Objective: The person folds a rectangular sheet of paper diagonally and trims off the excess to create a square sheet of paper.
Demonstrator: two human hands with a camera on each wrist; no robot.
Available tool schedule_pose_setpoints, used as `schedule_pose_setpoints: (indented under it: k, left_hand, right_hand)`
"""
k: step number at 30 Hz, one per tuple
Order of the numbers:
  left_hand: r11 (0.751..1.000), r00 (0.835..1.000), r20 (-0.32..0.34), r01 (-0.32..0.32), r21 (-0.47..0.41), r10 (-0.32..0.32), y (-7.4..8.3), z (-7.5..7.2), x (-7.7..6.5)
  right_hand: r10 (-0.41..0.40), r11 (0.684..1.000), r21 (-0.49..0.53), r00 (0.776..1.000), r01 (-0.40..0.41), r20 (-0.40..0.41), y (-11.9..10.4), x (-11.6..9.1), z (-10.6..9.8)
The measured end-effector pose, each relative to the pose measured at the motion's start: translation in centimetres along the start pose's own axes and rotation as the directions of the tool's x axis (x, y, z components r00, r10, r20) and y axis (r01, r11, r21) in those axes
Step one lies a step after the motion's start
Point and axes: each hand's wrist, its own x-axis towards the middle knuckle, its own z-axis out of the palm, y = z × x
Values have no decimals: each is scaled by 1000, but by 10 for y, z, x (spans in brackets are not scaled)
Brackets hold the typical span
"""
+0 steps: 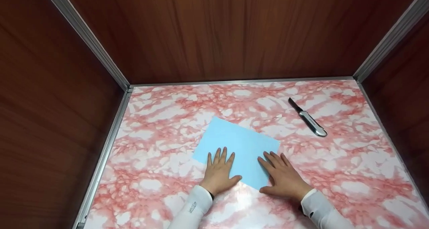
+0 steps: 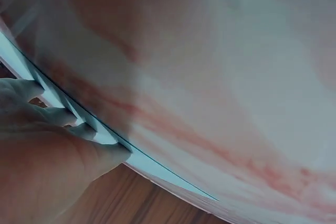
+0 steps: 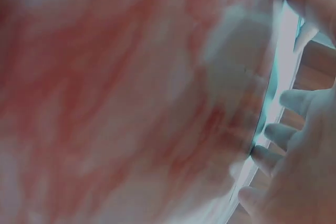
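Observation:
A light blue sheet of paper [image 1: 239, 142] lies flat and turned at an angle on the table, in front of me in the head view. My left hand [image 1: 218, 174] rests on its lower left part, fingers spread and straight, thumb by the near edge. On the right side, my right hand [image 1: 283, 178] lies with straight fingers over the sheet's right edge and the thumb near its bottom corner. In the left wrist view the left hand [image 2: 52, 156] has its fingertips on the paper [image 2: 152, 169]. The right wrist view shows the right hand [image 3: 299, 166] with fingers extended at the paper's edge.
A utility knife [image 1: 310, 120] with a grey and black handle lies at the right, its dark blade end pointing away. The red and white marbled tabletop [image 1: 161, 135] is bordered by metal strips and dark wooden panels [image 1: 214, 34] at the back and both sides.

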Motion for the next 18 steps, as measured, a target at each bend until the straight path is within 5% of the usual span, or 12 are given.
schedule_pose_setpoints:
  k: [11, 18]
  left_hand:
    - [1000, 1000, 29, -7, 22, 7, 6, -3, -18]
    - [1000, 1000, 12, -7, 19, 7, 9, -3, -13]
  right_hand:
    - [13, 1000, 12, 1000, -14, 27, 6, -6, 0]
    - [22, 1000, 8, 997, -23, 80, 5, -3, 1]
